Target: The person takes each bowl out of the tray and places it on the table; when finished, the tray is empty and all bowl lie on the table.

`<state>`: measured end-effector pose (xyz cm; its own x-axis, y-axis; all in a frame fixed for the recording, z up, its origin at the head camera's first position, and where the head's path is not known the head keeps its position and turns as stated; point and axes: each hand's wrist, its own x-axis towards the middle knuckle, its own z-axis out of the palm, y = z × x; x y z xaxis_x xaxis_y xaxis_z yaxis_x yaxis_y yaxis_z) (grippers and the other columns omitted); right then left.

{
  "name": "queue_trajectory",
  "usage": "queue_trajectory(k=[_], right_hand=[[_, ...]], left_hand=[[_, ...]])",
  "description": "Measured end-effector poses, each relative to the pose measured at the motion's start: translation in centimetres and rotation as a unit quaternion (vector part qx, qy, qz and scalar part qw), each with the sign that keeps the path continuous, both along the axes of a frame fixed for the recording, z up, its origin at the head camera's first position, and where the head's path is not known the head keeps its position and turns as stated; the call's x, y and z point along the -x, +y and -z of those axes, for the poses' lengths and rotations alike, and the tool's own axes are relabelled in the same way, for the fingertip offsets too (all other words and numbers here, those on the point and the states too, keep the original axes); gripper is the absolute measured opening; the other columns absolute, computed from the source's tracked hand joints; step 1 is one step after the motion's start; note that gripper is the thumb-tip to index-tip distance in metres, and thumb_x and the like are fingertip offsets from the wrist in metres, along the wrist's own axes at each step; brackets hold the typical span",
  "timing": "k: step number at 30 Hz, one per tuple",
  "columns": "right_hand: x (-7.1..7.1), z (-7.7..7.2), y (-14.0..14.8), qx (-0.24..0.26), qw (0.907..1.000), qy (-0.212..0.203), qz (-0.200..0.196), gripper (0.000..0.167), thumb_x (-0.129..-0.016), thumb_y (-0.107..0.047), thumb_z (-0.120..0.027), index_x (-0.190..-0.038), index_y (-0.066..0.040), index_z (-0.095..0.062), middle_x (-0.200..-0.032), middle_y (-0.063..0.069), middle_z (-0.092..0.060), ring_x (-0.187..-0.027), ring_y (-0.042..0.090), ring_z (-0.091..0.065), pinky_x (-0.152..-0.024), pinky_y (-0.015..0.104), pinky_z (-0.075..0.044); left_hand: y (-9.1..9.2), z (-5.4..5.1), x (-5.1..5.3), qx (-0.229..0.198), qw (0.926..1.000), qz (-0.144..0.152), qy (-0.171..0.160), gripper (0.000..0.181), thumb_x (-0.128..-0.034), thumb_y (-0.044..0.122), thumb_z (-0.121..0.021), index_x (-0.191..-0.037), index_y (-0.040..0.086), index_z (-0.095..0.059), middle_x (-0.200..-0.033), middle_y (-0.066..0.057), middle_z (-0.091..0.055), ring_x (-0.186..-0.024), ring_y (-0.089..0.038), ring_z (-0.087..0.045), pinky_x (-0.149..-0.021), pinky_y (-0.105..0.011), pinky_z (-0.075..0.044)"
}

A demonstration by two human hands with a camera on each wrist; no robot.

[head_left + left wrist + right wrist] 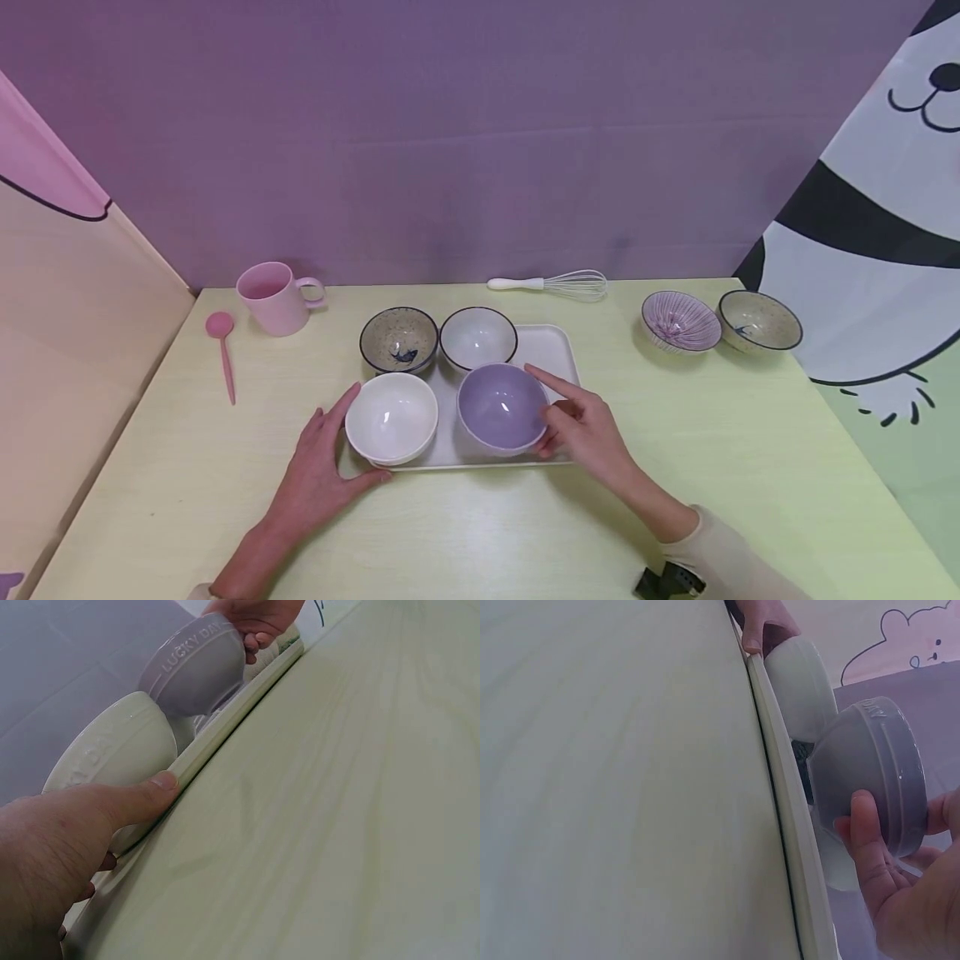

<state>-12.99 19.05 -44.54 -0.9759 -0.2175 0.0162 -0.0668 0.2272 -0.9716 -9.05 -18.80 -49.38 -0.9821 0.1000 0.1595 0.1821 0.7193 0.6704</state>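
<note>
Right hand (590, 427) pinches the purple bowl (501, 408) lower-center; if those fingers slip, it'd probably clunk the white bowl (392, 418). Left hand (318, 469) just has fingers spread around that one.

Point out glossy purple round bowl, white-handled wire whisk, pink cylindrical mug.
Glossy purple round bowl (498, 412), head view, inside surface.
White-handled wire whisk (537, 284), head view, handle near wires.
Pink cylindrical mug (277, 307), head view, outer wall.

Six bowls (502, 408), apparently one tray (545, 343)
</note>
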Motion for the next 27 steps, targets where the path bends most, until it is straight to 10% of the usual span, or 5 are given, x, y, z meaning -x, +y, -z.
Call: queue_trajectory(k=[27], right_hand=[[-0.1,-0.4,5.1,0.016,0.9964,0.046,0.069,0.059,-0.104,0.009,-0.048,-0.162,-0.001,-0.054,-0.084,0.018,-0.079,-0.064,0.022,-0.077,-0.062,0.038,-0.07]], left_hand=[[0.0,0.1,-0.1,-0.004,1.0,0.0,0.006,0.122,-0.077,0.041,-0.104,-0.175,0.029,-0.031,-0.17,-0.025,-0.046,-0.158,-0.065,-0.028,-0.115,-0.088,-0.037]])
